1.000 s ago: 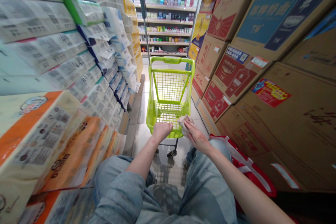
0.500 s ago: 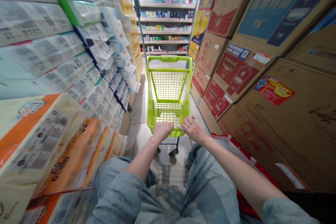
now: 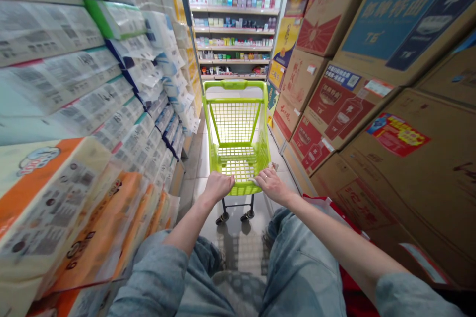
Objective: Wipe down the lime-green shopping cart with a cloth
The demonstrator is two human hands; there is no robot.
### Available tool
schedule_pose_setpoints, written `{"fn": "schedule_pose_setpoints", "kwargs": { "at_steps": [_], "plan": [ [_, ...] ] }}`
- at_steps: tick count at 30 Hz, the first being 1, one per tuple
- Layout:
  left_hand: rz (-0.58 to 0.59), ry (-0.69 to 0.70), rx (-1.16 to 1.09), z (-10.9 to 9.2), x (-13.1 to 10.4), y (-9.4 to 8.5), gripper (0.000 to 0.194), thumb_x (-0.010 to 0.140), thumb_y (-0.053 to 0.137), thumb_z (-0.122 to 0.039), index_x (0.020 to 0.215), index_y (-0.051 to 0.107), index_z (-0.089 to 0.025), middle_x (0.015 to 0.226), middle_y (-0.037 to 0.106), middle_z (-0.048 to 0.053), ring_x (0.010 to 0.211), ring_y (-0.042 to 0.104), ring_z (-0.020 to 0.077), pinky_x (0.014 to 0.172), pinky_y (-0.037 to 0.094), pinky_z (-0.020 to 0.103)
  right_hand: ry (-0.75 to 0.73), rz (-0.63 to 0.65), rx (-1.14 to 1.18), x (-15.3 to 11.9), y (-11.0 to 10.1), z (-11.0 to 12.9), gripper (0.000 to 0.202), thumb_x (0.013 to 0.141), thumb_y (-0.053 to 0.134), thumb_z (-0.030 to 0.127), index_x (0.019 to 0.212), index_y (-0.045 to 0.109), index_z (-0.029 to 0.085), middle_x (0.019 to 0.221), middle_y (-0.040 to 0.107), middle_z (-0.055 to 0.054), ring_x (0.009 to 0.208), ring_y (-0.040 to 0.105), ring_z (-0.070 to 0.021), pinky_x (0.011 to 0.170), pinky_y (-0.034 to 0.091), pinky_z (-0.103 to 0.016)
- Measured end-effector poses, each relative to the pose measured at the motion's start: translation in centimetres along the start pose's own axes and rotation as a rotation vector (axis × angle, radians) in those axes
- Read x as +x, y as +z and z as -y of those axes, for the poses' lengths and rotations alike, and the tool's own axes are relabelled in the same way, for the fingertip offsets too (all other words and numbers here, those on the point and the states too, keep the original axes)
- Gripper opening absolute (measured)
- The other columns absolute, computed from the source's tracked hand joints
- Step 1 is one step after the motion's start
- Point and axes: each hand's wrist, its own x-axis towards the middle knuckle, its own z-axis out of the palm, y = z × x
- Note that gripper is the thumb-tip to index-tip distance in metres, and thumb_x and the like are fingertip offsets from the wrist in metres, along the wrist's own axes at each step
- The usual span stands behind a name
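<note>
A lime-green shopping cart [image 3: 235, 124] stands in a narrow store aisle in front of me, its basket with nothing in it. My left hand [image 3: 216, 186] is closed on the cart's near rim at the left. My right hand [image 3: 272, 184] lies on the near right rim, pressing a pale cloth [image 3: 273, 166] against the plastic; only a bit of the cloth shows past my fingers. My knees in blue jeans fill the bottom of the view.
Stacked packs of tissue paper [image 3: 74, 104] wall the left side. Brown cardboard boxes [image 3: 372, 84] are piled high on the right. A red bag [image 3: 334, 210] lies by my right leg. Shelves of small goods [image 3: 234, 29] close the far end. The tiled floor [image 3: 238, 242] runs between.
My right hand came down from holding the cloth up beside the rim to lying flat on it. The cart has rolled slightly away and leftward. My left hand kept its grip.
</note>
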Motion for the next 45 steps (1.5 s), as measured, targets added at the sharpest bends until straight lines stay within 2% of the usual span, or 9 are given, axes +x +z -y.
{"fn": "schedule_pose_setpoints", "kwargs": {
  "at_steps": [6,9,14,21,27,33,38,41,45],
  "plan": [
    [0.0,0.015,0.013,-0.8,0.4,0.7,0.056,0.095,0.02,-0.023,0.071,0.069,-0.01,0.07,0.069,0.016,0.066,0.065,0.0223,0.064,0.042,0.033,0.12,0.041,-0.067,3.3,2.3,5.1,0.022,0.094,0.038,0.016,0.088,0.059,0.015,0.083,0.057,-0.01,0.082,0.047,-0.0229,0.074,0.036,-0.036],
    [-0.01,0.018,0.032,-0.7,0.5,0.9,0.056,0.095,0.019,-0.021,0.071,0.069,-0.01,0.068,0.068,0.016,0.066,0.065,0.0219,0.064,0.042,0.033,0.176,0.023,-0.088,4.2,3.0,6.2,0.019,0.092,0.041,0.015,0.088,0.059,0.015,0.084,0.057,-0.01,0.082,0.046,-0.0232,0.074,0.037,-0.036],
    [0.004,0.043,0.031,-0.2,0.2,0.6,0.056,0.095,0.018,-0.023,0.074,0.069,-0.011,0.069,0.068,0.015,0.066,0.065,0.0217,0.063,0.041,0.032,0.018,0.019,-0.044,3.2,2.2,4.1,0.018,0.094,0.041,0.021,0.098,0.058,0.018,0.088,0.058,-0.007,0.083,0.047,-0.0212,0.075,0.037,-0.034],
    [0.027,-0.001,0.022,-0.7,0.1,-0.3,0.061,0.096,0.015,-0.028,0.073,0.069,-0.01,0.068,0.067,0.016,0.066,0.064,0.0231,0.063,0.04,0.033,-0.01,0.024,-0.032,0.1,0.4,-1.6,0.019,0.095,0.041,0.023,0.104,0.058,0.019,0.093,0.06,-0.007,0.088,0.05,-0.0197,0.083,0.036,-0.034],
    [0.062,0.018,0.009,-1.4,0.6,-0.7,0.061,0.097,0.014,-0.031,0.074,0.068,-0.012,0.072,0.068,0.016,0.068,0.065,0.0225,0.063,0.041,0.032,-0.028,0.045,-0.036,-0.1,0.4,-3.5,0.018,0.093,0.045,0.024,0.103,0.059,0.018,0.092,0.061,-0.007,0.089,0.051,-0.0198,0.084,0.037,-0.034],
    [0.076,0.073,-0.005,-1.5,1.1,-1.0,0.053,0.096,0.02,-0.043,0.084,0.064,-0.015,0.078,0.07,0.012,0.073,0.066,0.0227,0.063,0.042,0.03,-0.003,0.059,-0.035,0.0,0.4,-4.1,0.018,0.093,0.046,0.026,0.1,0.06,0.017,0.09,0.06,-0.007,0.088,0.049,-0.0206,0.083,0.037,-0.034],
    [0.083,0.071,0.024,-1.8,1.4,-0.9,0.051,0.096,0.02,-0.042,0.088,0.063,-0.016,0.078,0.07,0.01,0.072,0.067,0.0221,0.062,0.042,0.029,0.059,0.039,0.008,0.1,0.7,-3.6,0.018,0.092,0.046,0.026,0.099,0.061,0.017,0.092,0.06,-0.009,0.09,0.048,-0.0223,0.084,0.036,-0.036],
    [0.069,0.056,0.025,-1.8,1.6,-0.7,0.054,0.096,0.017,-0.041,0.084,0.064,-0.017,0.077,0.07,0.01,0.071,0.067,0.0232,0.06,0.042,0.029,0.139,-0.013,0.056,0.4,1.0,-1.9,0.021,0.094,0.042,0.025,0.102,0.06,0.018,0.093,0.06,-0.009,0.092,0.047,-0.0227,0.087,0.035,-0.037],
    [0.059,0.027,0.015,-1.7,1.7,-0.3,0.054,0.096,0.017,-0.039,0.085,0.066,-0.017,0.078,0.071,0.01,0.071,0.067,0.0235,0.059,0.042,0.029,0.213,-0.041,0.156,1.8,1.6,1.9,0.025,0.093,0.042,0.028,0.11,0.057,0.017,0.101,0.06,-0.009,0.097,0.047,-0.0237,0.089,0.035,-0.039]
  ]
}}
